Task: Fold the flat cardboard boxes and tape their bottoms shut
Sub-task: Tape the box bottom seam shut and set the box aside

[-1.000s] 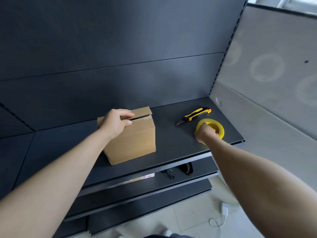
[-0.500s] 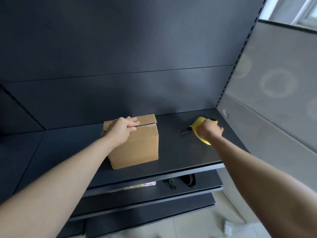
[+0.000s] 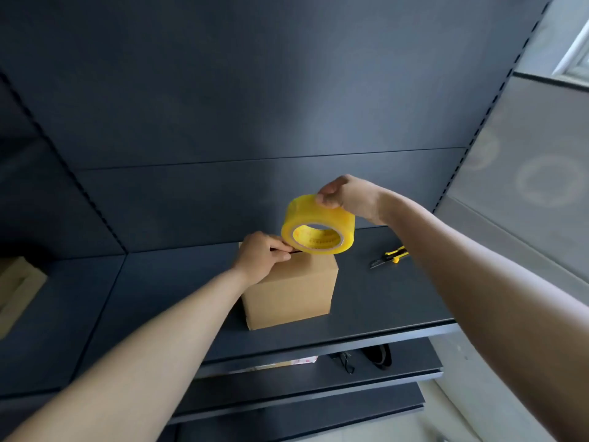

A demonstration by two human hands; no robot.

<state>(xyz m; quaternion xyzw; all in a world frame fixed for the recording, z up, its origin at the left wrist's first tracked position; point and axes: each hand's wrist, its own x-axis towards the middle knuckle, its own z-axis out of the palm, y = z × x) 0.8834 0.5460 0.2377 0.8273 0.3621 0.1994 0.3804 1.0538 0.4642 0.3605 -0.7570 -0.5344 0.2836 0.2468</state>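
A small folded brown cardboard box (image 3: 293, 291) stands on the dark shelf (image 3: 382, 298), its flaps on top. My left hand (image 3: 259, 256) rests on the box's top edge with thumb and fingers pinched together at the rim of the tape roll; whether they hold the tape's end is unclear. My right hand (image 3: 347, 196) grips the top of a yellow tape roll (image 3: 318, 229), holding it upright just above the box's top. The top seam is mostly hidden behind the roll and my left hand.
A yellow-and-black utility knife (image 3: 390, 256) lies on the shelf to the right of the box. Lower shelves hold a black strap (image 3: 379, 357), glasses (image 3: 345, 362) and a flat carton (image 3: 287, 362). A light cardboard piece (image 3: 16, 291) sits at far left. A grey wall (image 3: 526, 218) bounds the right.
My right hand lifted the tape roll off the shelf and carried it left, over the box. My left hand stayed on the box top, its fingers now pinching at the roll's rim.
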